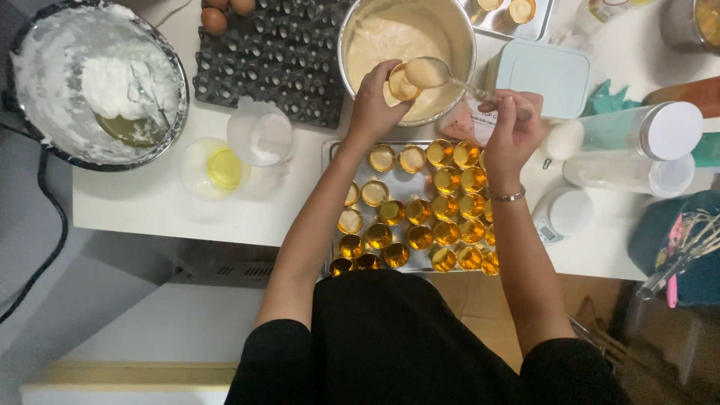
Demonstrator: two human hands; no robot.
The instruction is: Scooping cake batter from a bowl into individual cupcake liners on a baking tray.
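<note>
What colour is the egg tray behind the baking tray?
The egg tray is dark grey, almost black. It shows best in the head view, the only one.

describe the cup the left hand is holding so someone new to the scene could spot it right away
Find the big steel pot of pale batter at top centre. At its near rim the left hand holds one small gold foil cup under a spoon. Every other gold cup sits on the tray below; only this one is lifted.
</note>
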